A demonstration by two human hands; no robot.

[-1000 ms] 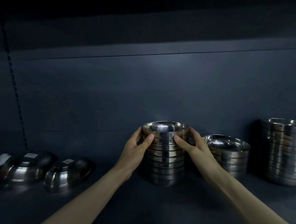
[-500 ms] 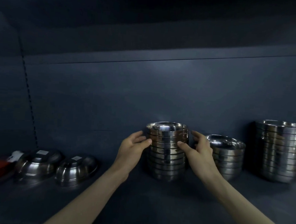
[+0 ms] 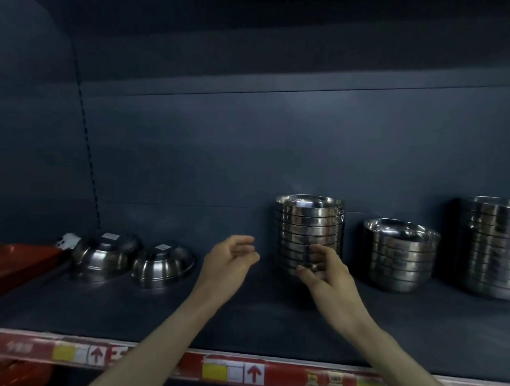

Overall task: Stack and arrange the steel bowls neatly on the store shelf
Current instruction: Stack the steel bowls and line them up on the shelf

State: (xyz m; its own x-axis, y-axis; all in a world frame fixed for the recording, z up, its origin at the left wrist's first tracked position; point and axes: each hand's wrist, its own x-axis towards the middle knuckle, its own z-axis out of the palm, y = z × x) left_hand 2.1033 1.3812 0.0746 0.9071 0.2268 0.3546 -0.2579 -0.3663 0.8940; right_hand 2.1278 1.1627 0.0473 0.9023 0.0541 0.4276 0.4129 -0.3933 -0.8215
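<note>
Forearms bare; left hand, right hand bare.

up arrows on price strip; text unreadable

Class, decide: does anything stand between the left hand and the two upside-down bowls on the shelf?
Nothing visible: only bare shelf separates the left hand from the nearer upside-down bowl; the second bowl sits beyond it.
</note>
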